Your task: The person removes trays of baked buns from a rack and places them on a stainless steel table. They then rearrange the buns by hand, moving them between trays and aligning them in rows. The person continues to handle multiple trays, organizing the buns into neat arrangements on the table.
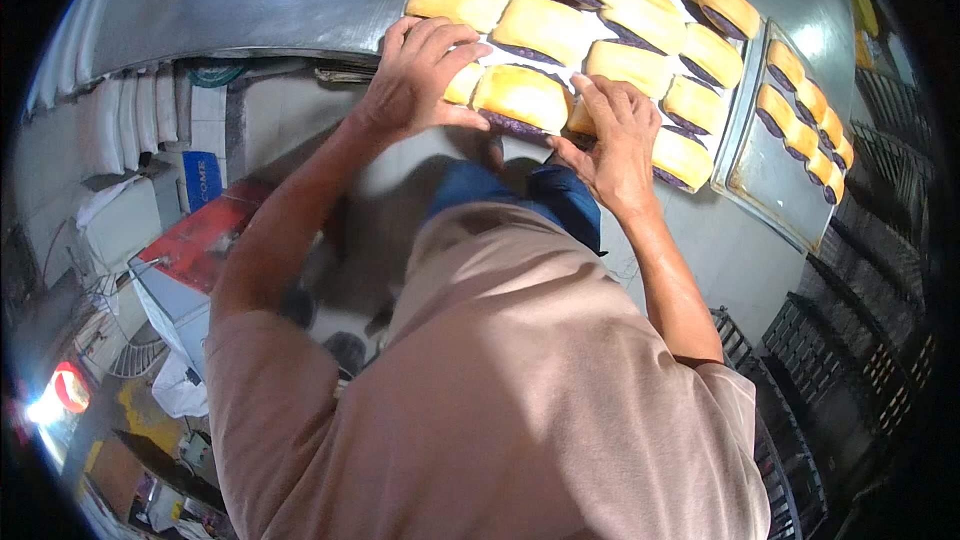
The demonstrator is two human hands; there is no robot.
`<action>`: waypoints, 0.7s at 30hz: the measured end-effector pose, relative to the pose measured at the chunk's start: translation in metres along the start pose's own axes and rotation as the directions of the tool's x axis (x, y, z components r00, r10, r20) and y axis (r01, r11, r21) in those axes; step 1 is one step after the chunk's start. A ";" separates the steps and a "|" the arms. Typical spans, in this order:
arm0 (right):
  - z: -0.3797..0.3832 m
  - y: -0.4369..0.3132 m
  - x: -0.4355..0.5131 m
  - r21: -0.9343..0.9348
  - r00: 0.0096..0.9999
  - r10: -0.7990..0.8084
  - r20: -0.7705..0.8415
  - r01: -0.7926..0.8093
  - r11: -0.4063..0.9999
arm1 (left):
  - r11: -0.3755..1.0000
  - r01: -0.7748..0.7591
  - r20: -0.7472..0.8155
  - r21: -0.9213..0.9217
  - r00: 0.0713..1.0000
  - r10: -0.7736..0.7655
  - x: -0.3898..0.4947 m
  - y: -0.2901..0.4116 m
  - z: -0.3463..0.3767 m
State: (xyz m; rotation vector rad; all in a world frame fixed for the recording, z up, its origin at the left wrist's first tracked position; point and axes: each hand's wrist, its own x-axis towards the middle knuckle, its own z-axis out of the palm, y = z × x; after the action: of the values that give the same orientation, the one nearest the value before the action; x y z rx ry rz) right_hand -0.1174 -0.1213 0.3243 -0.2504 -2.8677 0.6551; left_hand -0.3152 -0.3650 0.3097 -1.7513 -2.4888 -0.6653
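Observation:
Golden sandwich buns with a dark purple filling lie in rows on a white sheet. In the front row, my left hand [420, 79] spans the leftmost bun [463, 84], with fingers at its far side and thumb at its near side. My right hand [619, 131] grips another front-row bun [580, 120] in the same way, covering much of it. A fully visible bun [523, 99] sits between my two hands, its purple filling showing along the near edge. To the right of my right hand lies one more bun [682, 157].
A metal tray [765, 157] with several smaller-looking filled buns [795, 127] stands at the right. The metal table [300, 0] extends to the left. Dark racks [825, 360] stand at the lower right; a red-topped box [199, 240] is on the left. A bright lamp [45, 411] shines lower left.

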 end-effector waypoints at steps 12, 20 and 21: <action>-0.008 0.029 -0.009 0.200 0.999 -0.035 0.002 0.034 0.979 | 0.998 -0.009 0.064 -0.064 0.998 0.013 0.030 0.034 0.017; -0.077 0.095 -0.069 -0.115 0.947 0.319 0.044 -0.312 0.943 | 0.979 -0.085 0.107 -0.186 0.989 0.106 0.087 0.116 0.054; -0.079 0.106 -0.077 -0.085 0.892 0.437 0.116 -0.429 0.899 | 0.980 -0.102 0.142 -0.170 0.982 0.127 0.091 0.120 0.059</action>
State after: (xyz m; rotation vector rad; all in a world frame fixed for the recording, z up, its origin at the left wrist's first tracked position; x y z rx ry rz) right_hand -0.0128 -0.0101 0.3363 -0.9110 -2.9792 0.6816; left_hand -0.2274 -0.2297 0.3189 -2.0590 -2.4658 -0.7736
